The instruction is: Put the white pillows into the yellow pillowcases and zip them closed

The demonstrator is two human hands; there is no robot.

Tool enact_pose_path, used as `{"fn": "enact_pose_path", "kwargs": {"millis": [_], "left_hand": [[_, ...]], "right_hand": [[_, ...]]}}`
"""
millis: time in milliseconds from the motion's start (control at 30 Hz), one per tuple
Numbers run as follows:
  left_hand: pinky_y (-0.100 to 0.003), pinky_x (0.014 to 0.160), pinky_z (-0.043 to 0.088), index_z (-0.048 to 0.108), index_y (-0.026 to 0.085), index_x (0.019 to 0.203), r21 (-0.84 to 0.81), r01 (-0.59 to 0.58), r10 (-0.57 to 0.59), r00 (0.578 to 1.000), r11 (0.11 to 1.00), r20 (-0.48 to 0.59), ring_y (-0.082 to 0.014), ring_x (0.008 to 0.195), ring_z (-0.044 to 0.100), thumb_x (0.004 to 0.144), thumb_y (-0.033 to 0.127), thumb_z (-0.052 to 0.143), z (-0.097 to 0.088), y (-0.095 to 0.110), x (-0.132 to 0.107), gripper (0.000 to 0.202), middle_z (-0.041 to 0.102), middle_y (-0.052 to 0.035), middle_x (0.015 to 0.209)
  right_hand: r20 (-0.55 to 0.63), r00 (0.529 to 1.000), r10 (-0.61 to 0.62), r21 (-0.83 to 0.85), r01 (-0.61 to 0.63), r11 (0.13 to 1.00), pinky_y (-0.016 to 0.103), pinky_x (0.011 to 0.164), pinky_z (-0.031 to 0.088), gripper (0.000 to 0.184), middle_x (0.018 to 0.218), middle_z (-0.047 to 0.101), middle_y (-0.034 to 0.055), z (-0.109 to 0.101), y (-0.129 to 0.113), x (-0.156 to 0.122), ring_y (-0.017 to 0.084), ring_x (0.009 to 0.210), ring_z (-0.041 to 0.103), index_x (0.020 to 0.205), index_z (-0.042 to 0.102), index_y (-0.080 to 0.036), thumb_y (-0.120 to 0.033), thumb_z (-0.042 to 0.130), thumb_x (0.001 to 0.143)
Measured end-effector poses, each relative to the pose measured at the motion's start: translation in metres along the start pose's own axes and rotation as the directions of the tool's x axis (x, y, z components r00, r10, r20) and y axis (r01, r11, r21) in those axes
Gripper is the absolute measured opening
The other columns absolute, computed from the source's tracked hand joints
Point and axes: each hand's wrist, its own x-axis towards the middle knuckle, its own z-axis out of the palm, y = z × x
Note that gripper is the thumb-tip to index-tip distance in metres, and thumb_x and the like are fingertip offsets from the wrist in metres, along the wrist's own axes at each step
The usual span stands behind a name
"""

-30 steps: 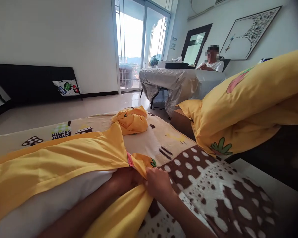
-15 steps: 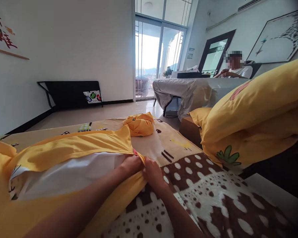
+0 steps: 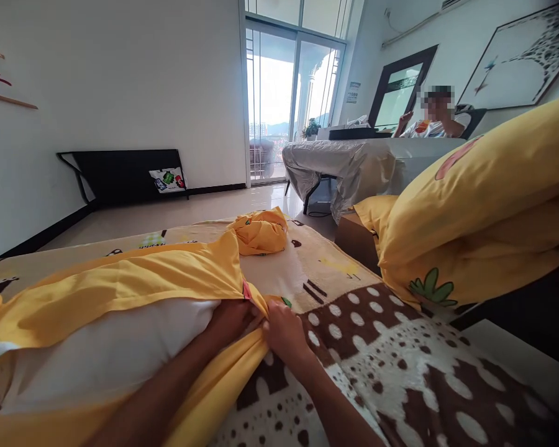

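Note:
A white pillow point(image 3: 107, 357) lies partly inside a yellow pillowcase point(image 3: 121, 282) on a patterned blanket point(image 3: 400, 366). My left hand point(image 3: 230, 320) reaches into the case's open end beside the pillow's corner; its fingers are hidden under the fabric. My right hand point(image 3: 284, 332) is closed on the lower edge of the pillowcase opening, pinching the yellow cloth right next to the left hand.
A crumpled yellow cloth point(image 3: 261, 231) lies farther along the blanket. Covered yellow pillows point(image 3: 484, 211) are stacked at the right. Beyond stand a table draped in grey cloth point(image 3: 345, 164), a seated person point(image 3: 435, 121), a black folded frame point(image 3: 121, 177) against the wall and glass doors point(image 3: 289, 99).
The case's upper flap has come forward over the pillow's corner and now covers my left hand's fingers. My right hand keeps its pinch on the lower edge. The camera shifted slightly.

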Motion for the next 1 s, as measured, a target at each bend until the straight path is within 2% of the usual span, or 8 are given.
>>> {"fn": "enact_pose_path", "kwargs": {"millis": [233, 333, 433, 533, 633, 733, 900, 1000], "left_hand": [[-0.022, 0.067, 0.039, 0.055, 0.018, 0.071, -0.264, -0.161, 0.121, 0.979, 0.951, -0.161, -0.012, 0.07, 0.051, 0.081, 0.02, 0.05, -0.004, 0.006, -0.018, 0.011, 0.061, -0.0004, 0.076], [-0.019, 0.06, 0.035, 0.051, 0.017, 0.063, -0.379, -0.194, 0.095, 0.96, 0.905, -0.265, -0.0088, 0.061, 0.044, 0.076, 0.014, 0.053, -0.016, 0.01, -0.026, 0.013, 0.055, 0.004, 0.065], [-0.02, 0.056, 0.033, 0.054, 0.017, 0.06, -0.458, -0.073, 0.023, 0.993, 0.886, -0.114, -0.0093, 0.058, 0.042, 0.073, 0.02, 0.059, -0.027, 0.01, -0.027, 0.014, 0.05, 0.0052, 0.058], [-0.024, 0.069, 0.04, 0.065, 0.016, 0.071, -0.472, -0.006, 0.036, 0.998, 0.882, 0.056, -0.0152, 0.074, 0.053, 0.072, 0.029, 0.064, -0.027, 0.006, -0.021, 0.013, 0.063, 0.0002, 0.075], [-0.032, 0.086, 0.04, 0.07, 0.017, 0.077, -0.41, 0.002, 0.028, 0.997, 0.912, 0.068, -0.0215, 0.091, 0.056, 0.072, 0.023, 0.063, -0.019, 0.003, -0.015, 0.01, 0.068, -0.0043, 0.091], [-0.035, 0.092, 0.037, 0.069, 0.016, 0.07, -0.42, -0.048, 0.065, 0.998, 0.906, 0.025, -0.0227, 0.094, 0.055, 0.07, 0.018, 0.064, -0.018, 0.003, -0.015, 0.005, 0.068, -0.0048, 0.09], [-0.028, 0.073, 0.043, 0.069, 0.013, 0.078, -0.755, -0.042, 0.158, 0.984, 0.654, 0.081, -0.0175, 0.076, 0.056, 0.074, 0.03, 0.065, -0.041, 0.007, -0.026, 0.017, 0.066, -0.0036, 0.079], [-0.027, 0.069, 0.043, 0.067, 0.013, 0.079, -0.753, -0.078, 0.109, 0.994, 0.654, -0.009, -0.0163, 0.072, 0.056, 0.082, 0.034, 0.055, -0.046, 0.015, -0.032, 0.024, 0.066, -0.0047, 0.077]], "right_hand": [[-0.125, 0.992, 0.007, 0.22, 0.021, 0.975, 0.026, 0.063, 0.031, 0.016, 0.077, 0.063, 0.0061, 0.015, 0.014, 0.016, 0.017, 0.074, 0.054, 0.073, 0.056, -0.017, -0.007, 0.045, 0.066], [-0.151, 0.988, 0.013, 0.52, 0.068, 0.851, 0.025, 0.058, 0.029, 0.006, 0.061, 0.055, 0.0006, 0.018, 0.015, 0.021, 0.014, 0.062, 0.046, 0.062, 0.052, -0.017, -0.016, 0.049, 0.066], [-0.021, 0.997, 0.07, 0.901, -0.012, 0.434, 0.023, 0.054, 0.031, 0.012, 0.061, 0.055, -0.0017, 0.02, 0.011, 0.021, 0.012, 0.058, 0.044, 0.069, 0.056, -0.017, -0.024, 0.055, 0.06], [0.153, 0.986, 0.071, 0.987, -0.149, -0.059, 0.022, 0.052, 0.033, 0.022, 0.061, 0.056, -0.003, 0.019, 0.003, 0.019, 0.01, 0.055, 0.045, 0.071, 0.055, -0.017, -0.018, 0.053, 0.049], [0.238, 0.971, 0.025, 0.933, -0.222, -0.282, 0.021, 0.052, 0.037, 0.016, 0.056, 0.052, -0.0036, 0.015, -0.002, 0.016, 0.011, 0.056, 0.048, 0.061, 0.048, -0.019, -0.013, 0.051, 0.046], [0.25, 0.967, -0.042, 0.918, -0.251, -0.307, 0.022, 0.056, 0.041, 0.016, 0.058, 0.054, -0.003, 0.01, -0.003, 0.015, 0.013, 0.061, 0.052, 0.062, 0.05, -0.018, -0.013, 0.055, 0.049], [0.217, 0.966, -0.142, 0.971, -0.228, -0.067, 0.021, 0.052, 0.039, 0.038, 0.068, 0.062, -0.0017, 0.01, 0.0, 0.013, 0.011, 0.058, 0.052, 0.083, 0.059, -0.015, -0.007, 0.055, 0.046], [0.187, 0.975, -0.117, 0.982, -0.19, -0.008, 0.022, 0.051, 0.038, 0.031, 0.066, 0.061, -0.0022, 0.013, 0.0, 0.014, 0.011, 0.056, 0.051, 0.081, 0.059, -0.015, -0.01, 0.055, 0.05]]}}
